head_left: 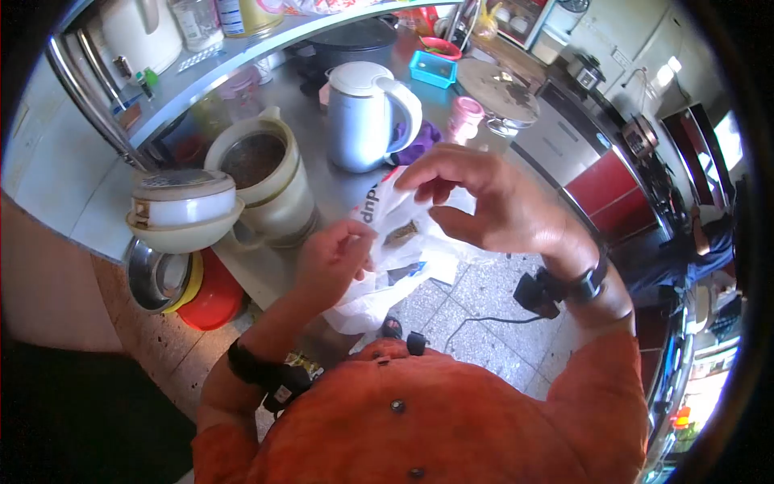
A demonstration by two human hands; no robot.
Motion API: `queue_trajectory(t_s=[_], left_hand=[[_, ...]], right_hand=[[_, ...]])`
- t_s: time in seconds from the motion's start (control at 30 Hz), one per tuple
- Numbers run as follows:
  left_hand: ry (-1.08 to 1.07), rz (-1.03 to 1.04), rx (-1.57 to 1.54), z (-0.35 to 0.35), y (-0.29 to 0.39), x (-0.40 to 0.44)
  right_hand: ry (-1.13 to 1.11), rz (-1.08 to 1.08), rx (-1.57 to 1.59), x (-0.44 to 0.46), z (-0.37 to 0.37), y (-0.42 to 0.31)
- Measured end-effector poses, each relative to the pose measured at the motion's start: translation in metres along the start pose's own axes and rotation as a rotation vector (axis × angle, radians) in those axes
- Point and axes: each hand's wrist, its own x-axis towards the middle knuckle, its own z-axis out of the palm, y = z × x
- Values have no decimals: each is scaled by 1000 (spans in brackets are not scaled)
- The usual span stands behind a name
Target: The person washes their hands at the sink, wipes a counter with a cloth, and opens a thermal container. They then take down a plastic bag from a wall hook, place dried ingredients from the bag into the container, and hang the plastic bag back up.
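Note:
A white plastic bag (355,310) with dark lettering and a bit of red lies at the counter's front edge. Something brown and grainy (401,234) shows inside it. My left hand (334,262) is at the bag's left side, its thumb and fingers pinched on the plastic. Above the bag's right part, my right hand (484,198) is raised with thumb and fingers apart and nothing visible between them. A white electric kettle (355,121) stands just behind the bag.
Left of the kettle are a cream pot (278,189) and stacked white containers (181,206). A turquoise basket (433,69), pink jar (465,119) and large round lid (496,89) stand behind. Below left is a red basin (214,298). Another person (697,246) is at the far right.

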Motion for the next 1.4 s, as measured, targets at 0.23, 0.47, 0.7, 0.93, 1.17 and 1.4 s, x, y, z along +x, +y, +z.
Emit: queue_trajectory(t_s=[0.23, 0.47, 0.7, 0.93, 1.17, 1.4], left_hand=[[-34, 97, 31, -2, 13, 13], [-45, 501, 629, 0, 34, 36], [-660, 241, 541, 16, 44, 37], [-500, 184, 437, 4, 38, 48], [-745, 730, 929, 24, -9, 88], [-465, 923, 671, 26, -22, 110]], right_hand=[[154, 186, -666, -61, 21, 50], [278, 202, -668, -85, 44, 54], [381, 194, -136, -68, 59, 24], [463, 233, -198, -75, 56, 34], [527, 64, -116, -61, 60, 24], [294, -218, -371, -88, 64, 23]])
